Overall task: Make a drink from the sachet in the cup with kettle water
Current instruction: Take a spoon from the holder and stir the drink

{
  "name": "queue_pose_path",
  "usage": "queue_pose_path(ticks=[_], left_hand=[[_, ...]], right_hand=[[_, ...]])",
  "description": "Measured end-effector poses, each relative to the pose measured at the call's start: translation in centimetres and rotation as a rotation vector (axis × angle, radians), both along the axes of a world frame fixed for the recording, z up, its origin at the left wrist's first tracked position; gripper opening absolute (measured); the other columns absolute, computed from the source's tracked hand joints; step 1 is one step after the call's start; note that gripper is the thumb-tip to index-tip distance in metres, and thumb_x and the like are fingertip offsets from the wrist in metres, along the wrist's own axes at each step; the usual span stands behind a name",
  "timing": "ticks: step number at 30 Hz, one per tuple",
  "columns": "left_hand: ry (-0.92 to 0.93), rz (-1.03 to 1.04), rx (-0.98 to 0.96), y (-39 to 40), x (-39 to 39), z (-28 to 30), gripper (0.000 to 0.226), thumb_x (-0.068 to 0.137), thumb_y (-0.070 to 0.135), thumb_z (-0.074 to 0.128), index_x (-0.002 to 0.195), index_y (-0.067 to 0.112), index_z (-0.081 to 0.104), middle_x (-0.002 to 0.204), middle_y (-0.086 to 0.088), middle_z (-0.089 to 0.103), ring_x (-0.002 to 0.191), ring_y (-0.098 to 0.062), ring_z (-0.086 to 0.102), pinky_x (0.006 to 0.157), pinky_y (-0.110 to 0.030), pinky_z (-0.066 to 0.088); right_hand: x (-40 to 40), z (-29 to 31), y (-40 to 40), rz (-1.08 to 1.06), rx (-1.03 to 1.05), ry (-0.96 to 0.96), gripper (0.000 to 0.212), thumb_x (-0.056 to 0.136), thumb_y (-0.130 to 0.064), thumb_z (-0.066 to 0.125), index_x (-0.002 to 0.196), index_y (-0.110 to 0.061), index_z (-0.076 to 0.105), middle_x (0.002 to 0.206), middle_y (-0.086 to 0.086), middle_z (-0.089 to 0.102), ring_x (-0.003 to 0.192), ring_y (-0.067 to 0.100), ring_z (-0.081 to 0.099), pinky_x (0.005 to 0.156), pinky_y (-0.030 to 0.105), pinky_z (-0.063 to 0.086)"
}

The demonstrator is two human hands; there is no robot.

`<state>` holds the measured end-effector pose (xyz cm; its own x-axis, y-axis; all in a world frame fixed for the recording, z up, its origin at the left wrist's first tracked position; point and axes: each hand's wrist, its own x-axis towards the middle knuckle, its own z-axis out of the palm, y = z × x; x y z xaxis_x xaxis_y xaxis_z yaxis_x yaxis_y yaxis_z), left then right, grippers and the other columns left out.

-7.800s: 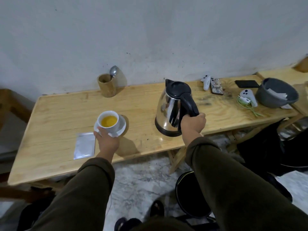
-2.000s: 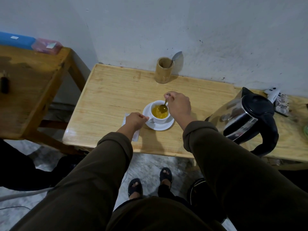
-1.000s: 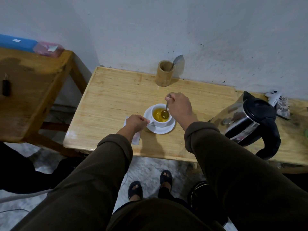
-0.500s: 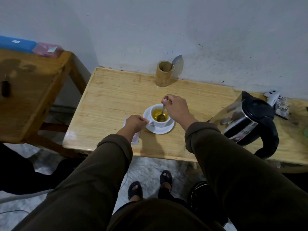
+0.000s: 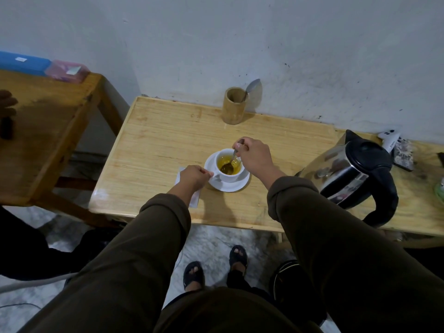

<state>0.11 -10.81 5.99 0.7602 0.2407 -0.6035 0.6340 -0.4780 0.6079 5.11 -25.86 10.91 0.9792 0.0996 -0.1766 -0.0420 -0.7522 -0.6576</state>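
A white cup of yellow drink stands on a white saucer near the wooden table's front edge. My right hand pinches a metal spoon whose bowl sits in the liquid. My left hand is closed at the cup's handle on the saucer's left side. The pale sachet lies flat under my left wrist, mostly hidden. The steel kettle with black lid and handle stands to the right, untouched.
A bamboo holder with a spoon stands against the wall. A white controller and a patterned phone lie behind the kettle. A second wooden table with blue and pink boxes stands left; another person's hand shows there.
My right hand has let go of the kettle and taken a spoon, which circles in the cup. My left hand stays at the cup's handle. The view has shifted left.
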Motion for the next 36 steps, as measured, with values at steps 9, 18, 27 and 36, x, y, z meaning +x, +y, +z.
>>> queue_pose_path(ticks=[9, 18, 27, 36], left_hand=[[-0.016, 0.004, -0.009, -0.13, -0.19, 0.17, 0.039, 0.091, 0.035, 0.059, 0.118, 0.009, 0.064, 0.123, -0.013, 0.066, 0.118, -0.028, 0.057, 0.099, -0.033, 0.044], [-0.011, 0.014, -0.017, -0.14, -0.26, 0.20, 0.039, 0.091, 0.036, 0.058, 0.117, 0.008, 0.065, 0.124, -0.013, 0.065, 0.117, -0.028, 0.057, 0.098, -0.034, 0.045], [-0.009, 0.013, -0.012, -0.13, -0.21, 0.46, 0.039, 0.091, 0.035, 0.059, 0.117, 0.007, 0.065, 0.124, -0.015, 0.064, 0.118, -0.029, 0.056, 0.097, -0.034, 0.045], [-0.001, -0.005, -0.002, 0.01, -0.14, 0.56, 0.041, 0.090, 0.037, 0.059, 0.120, 0.009, 0.063, 0.126, -0.013, 0.063, 0.118, -0.028, 0.056, 0.097, -0.033, 0.045]], right_hand=[[0.05, -0.35, -0.46, -0.054, -0.075, -0.060, 0.029, 0.098, -0.027, 0.043, 0.107, -0.016, 0.068, 0.107, 0.006, 0.071, 0.102, 0.024, 0.061, 0.076, 0.024, 0.038], [-0.29, -0.12, 0.05, -0.027, -0.059, -0.044, 0.028, 0.097, -0.020, 0.039, 0.096, -0.010, 0.065, 0.095, 0.007, 0.067, 0.095, 0.026, 0.059, 0.073, 0.028, 0.037], [-0.18, -0.25, -0.10, -0.042, -0.081, -0.052, 0.029, 0.099, -0.025, 0.043, 0.111, -0.016, 0.068, 0.114, 0.006, 0.069, 0.107, 0.024, 0.060, 0.078, 0.023, 0.038], [0.21, -0.23, -0.14, -0.008, -0.058, -0.010, 0.028, 0.097, -0.022, 0.041, 0.096, -0.015, 0.069, 0.099, 0.005, 0.071, 0.093, 0.020, 0.061, 0.076, 0.028, 0.043]])
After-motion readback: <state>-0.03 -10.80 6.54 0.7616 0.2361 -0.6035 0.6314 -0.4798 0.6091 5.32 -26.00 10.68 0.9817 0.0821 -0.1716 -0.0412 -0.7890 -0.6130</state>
